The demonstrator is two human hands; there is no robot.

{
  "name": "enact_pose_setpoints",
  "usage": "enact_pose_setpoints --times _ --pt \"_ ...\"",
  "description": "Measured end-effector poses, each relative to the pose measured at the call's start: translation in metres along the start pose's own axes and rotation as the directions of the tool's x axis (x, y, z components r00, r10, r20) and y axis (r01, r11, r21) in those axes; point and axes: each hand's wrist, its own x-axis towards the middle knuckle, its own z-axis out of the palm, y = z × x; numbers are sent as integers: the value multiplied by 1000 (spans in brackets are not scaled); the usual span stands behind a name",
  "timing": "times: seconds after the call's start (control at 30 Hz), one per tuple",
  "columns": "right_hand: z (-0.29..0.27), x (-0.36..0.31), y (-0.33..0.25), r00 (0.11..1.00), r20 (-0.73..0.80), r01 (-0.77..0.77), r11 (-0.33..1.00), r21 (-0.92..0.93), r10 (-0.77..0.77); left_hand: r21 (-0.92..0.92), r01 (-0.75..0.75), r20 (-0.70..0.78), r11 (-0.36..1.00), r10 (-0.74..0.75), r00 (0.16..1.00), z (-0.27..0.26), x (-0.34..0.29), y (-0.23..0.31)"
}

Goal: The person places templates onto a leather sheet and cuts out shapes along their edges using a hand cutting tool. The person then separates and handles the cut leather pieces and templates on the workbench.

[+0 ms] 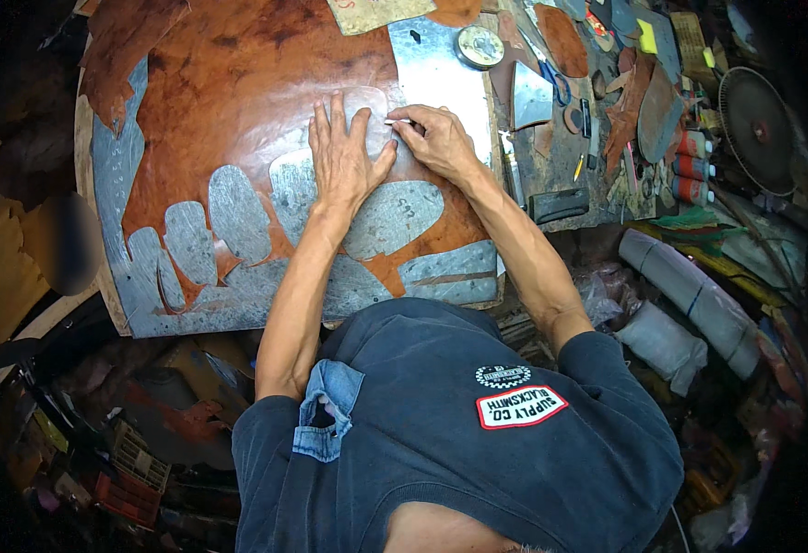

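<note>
A large sheet of glossy brown leather point(210, 101) lies over a scuffed grey sheet on the worktable. Near its right side, my left hand point(339, 157) rests flat with fingers spread, pressing on a thin see-through rounded template point(367, 100). A short, thin white stick point(393, 122) is pinched in my right hand point(436, 138), its tip at the template's right edge; whether it is chalk or a pen I cannot make out. Grey rounded areas point(238, 212) in the leather's near part look like cut-outs baring the grey sheet point(436, 69).
A roll of tape point(480, 47) sits at the far right of the board. Blue-handled scissors point(556, 81), leather scraps point(562, 39) and a dark block point(559, 205) crowd the side bench. Red bottles point(690, 166) stand beside a round dark disc point(759, 129). Plastic-wrapped rolls point(690, 290) lie at right.
</note>
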Motion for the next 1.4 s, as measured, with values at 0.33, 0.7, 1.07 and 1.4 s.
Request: enact_pose_setpoints --times 0.33,0.7,1.07,1.4 --pt "0 -3 3 990 35 137 987 -83 -135 2 -21 -14 1000 21 1000 10 -4 -4" --pt "-2 -1 0 999 6 41 998 -47 -41 28 -22 -35 999 23 999 12 -3 -2" --pt "-5 0 6 998 -25 54 992 -113 -57 100 -32 -7 994 33 999 8 1 1" --pt "-2 -12 6 981 -86 -152 964 220 174 -6 -23 0 1000 23 1000 1 2 -1"
